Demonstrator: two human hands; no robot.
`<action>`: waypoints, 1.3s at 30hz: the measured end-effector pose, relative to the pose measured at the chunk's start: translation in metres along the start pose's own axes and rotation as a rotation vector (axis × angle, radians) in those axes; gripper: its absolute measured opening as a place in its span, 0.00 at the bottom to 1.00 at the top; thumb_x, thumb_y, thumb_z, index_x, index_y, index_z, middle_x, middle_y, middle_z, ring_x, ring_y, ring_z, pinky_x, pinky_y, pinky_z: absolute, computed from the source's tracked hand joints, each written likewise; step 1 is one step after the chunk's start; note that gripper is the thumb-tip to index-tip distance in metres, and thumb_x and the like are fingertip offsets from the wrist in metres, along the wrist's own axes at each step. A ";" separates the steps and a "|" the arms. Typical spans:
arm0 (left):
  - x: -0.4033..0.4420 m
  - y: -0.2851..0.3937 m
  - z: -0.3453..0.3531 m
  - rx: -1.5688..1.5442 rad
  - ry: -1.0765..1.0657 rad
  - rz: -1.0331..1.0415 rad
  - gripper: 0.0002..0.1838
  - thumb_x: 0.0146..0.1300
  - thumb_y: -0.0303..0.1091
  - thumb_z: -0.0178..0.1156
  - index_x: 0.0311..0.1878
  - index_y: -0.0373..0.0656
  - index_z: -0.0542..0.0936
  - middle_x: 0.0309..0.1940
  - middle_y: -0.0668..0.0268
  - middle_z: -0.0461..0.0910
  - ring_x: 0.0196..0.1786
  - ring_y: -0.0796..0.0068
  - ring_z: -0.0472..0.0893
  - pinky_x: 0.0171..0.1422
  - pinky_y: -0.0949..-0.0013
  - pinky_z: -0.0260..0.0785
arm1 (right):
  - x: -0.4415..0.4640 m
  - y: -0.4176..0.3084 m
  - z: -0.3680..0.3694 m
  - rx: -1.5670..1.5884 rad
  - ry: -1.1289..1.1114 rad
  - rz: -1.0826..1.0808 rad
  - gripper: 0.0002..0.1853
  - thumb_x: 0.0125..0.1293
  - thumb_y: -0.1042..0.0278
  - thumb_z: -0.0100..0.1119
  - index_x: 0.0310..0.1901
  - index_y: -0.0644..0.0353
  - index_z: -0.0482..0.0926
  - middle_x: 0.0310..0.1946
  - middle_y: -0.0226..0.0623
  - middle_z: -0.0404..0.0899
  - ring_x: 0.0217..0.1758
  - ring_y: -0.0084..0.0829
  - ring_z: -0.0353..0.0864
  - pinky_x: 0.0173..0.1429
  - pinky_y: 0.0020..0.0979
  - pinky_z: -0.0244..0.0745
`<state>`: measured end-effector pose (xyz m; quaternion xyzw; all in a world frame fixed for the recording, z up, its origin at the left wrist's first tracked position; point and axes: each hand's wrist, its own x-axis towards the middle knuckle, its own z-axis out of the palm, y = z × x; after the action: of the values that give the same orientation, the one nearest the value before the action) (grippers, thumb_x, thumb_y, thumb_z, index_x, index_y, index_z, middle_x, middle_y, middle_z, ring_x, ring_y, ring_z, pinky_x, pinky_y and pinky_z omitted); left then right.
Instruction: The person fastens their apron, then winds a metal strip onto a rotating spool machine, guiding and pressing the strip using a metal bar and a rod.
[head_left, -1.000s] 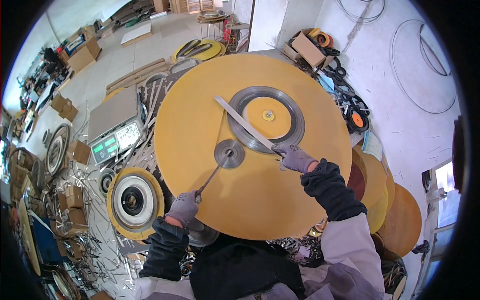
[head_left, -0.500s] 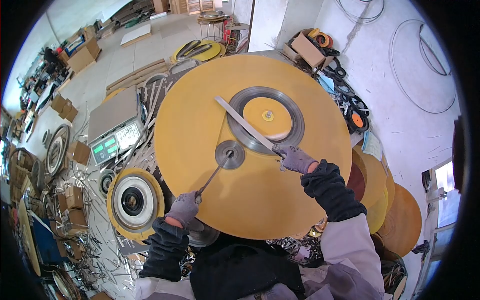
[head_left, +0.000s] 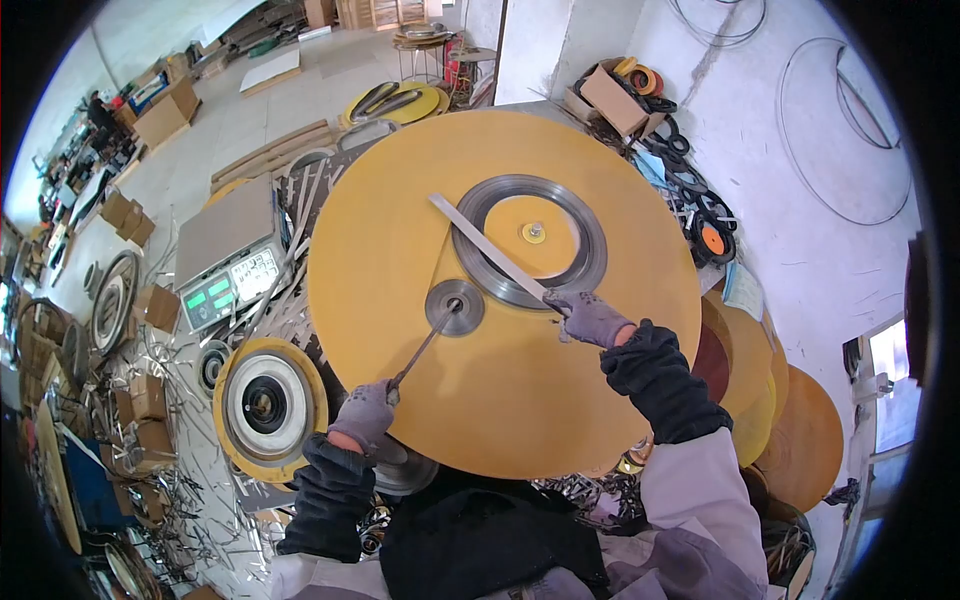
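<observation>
A big round yellow disc [head_left: 500, 400] fills the middle. On it lies a wide grey coil ring [head_left: 592, 258] around a smaller yellow hub [head_left: 505, 245]. My gloved right hand [head_left: 588, 318] is closed on a flat grey bar [head_left: 485, 245] that slants up-left across the ring's left side. My gloved left hand [head_left: 370, 410] grips a thin metal rod [head_left: 422, 350], its far end at the centre of a small grey coil [head_left: 468, 316]. A thin strip runs from the small coil up to the bar's far end.
A scale [head_left: 225, 250] with green digits stands at the left, above a yellow-rimmed reel [head_left: 300, 405]. Metal scraps cover the floor at lower left. More round discs [head_left: 800, 430] lean at the right. An open carton [head_left: 615, 100] with rolls sits behind.
The small coil and the rod's tip have shifted slightly left, and my left hand moved a little with them. My right hand and the bar are nearly unchanged.
</observation>
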<state>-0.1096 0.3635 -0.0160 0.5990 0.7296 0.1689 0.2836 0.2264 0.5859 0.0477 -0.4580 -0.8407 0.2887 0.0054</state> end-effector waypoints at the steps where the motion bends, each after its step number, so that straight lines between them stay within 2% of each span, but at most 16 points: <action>1: 0.000 0.000 0.000 0.000 0.000 0.000 0.13 0.62 0.35 0.52 0.42 0.36 0.79 0.33 0.44 0.79 0.41 0.44 0.78 0.47 0.52 0.69 | 0.001 0.004 0.001 0.000 0.000 0.000 0.37 0.42 0.76 0.63 0.61 0.53 0.71 0.46 0.48 0.79 0.50 0.45 0.78 0.52 0.38 0.72; 13: -0.004 0.003 -0.001 0.014 -0.035 -0.011 0.15 0.63 0.37 0.52 0.44 0.36 0.79 0.34 0.44 0.79 0.41 0.45 0.78 0.48 0.51 0.69 | 0.001 0.002 -0.001 -0.007 -0.058 0.085 0.34 0.47 0.74 0.61 0.61 0.51 0.71 0.46 0.48 0.79 0.48 0.45 0.79 0.50 0.39 0.73; 15: -0.003 0.002 -0.001 0.029 -0.083 -0.026 0.15 0.64 0.38 0.50 0.47 0.39 0.76 0.36 0.45 0.79 0.44 0.45 0.78 0.50 0.50 0.68 | -0.003 -0.006 -0.006 0.008 -0.076 0.113 0.34 0.47 0.74 0.61 0.61 0.51 0.71 0.46 0.48 0.79 0.48 0.45 0.79 0.50 0.39 0.73; 22: -0.005 0.006 -0.003 0.028 -0.071 -0.031 0.15 0.64 0.38 0.49 0.46 0.39 0.77 0.35 0.45 0.79 0.43 0.45 0.78 0.49 0.50 0.68 | 0.003 0.013 0.006 0.030 0.010 -0.030 0.34 0.46 0.73 0.62 0.61 0.52 0.72 0.47 0.48 0.79 0.49 0.45 0.79 0.51 0.38 0.72; 24: -0.005 0.006 -0.003 0.005 -0.068 -0.013 0.15 0.64 0.37 0.49 0.46 0.39 0.77 0.36 0.45 0.79 0.43 0.45 0.78 0.49 0.50 0.68 | -0.001 0.002 -0.001 0.013 -0.050 0.060 0.34 0.45 0.73 0.63 0.60 0.52 0.72 0.47 0.48 0.79 0.49 0.45 0.79 0.52 0.38 0.72; 28: -0.005 0.008 -0.005 0.015 -0.093 -0.030 0.15 0.64 0.37 0.49 0.46 0.39 0.76 0.36 0.45 0.79 0.43 0.45 0.78 0.49 0.50 0.68 | -0.005 -0.008 -0.008 0.032 -0.061 0.085 0.34 0.44 0.73 0.62 0.60 0.52 0.73 0.47 0.48 0.79 0.50 0.45 0.78 0.53 0.38 0.72; 30: -0.004 0.006 -0.002 0.010 -0.009 -0.010 0.15 0.62 0.37 0.52 0.43 0.35 0.78 0.34 0.45 0.79 0.41 0.45 0.79 0.46 0.52 0.69 | -0.005 -0.010 -0.009 -0.001 -0.082 0.114 0.35 0.43 0.73 0.62 0.60 0.52 0.72 0.47 0.49 0.79 0.50 0.45 0.78 0.54 0.38 0.71; 33: -0.004 0.008 -0.004 -0.011 -0.028 -0.037 0.14 0.62 0.36 0.52 0.42 0.35 0.78 0.34 0.44 0.79 0.41 0.45 0.78 0.47 0.52 0.69 | -0.001 0.004 0.000 -0.020 -0.024 0.025 0.34 0.45 0.73 0.61 0.61 0.51 0.72 0.47 0.49 0.79 0.50 0.45 0.78 0.54 0.38 0.71; 39: -0.005 0.006 -0.004 -0.011 -0.033 -0.037 0.14 0.62 0.36 0.52 0.42 0.35 0.78 0.34 0.44 0.79 0.41 0.45 0.78 0.47 0.51 0.69 | -0.003 -0.007 -0.007 -0.012 -0.078 0.087 0.33 0.47 0.73 0.59 0.60 0.51 0.72 0.47 0.49 0.79 0.49 0.46 0.79 0.52 0.38 0.72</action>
<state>-0.1063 0.3609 -0.0086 0.5864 0.7348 0.1580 0.3020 0.2250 0.5838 0.0574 -0.4826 -0.8214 0.3012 -0.0424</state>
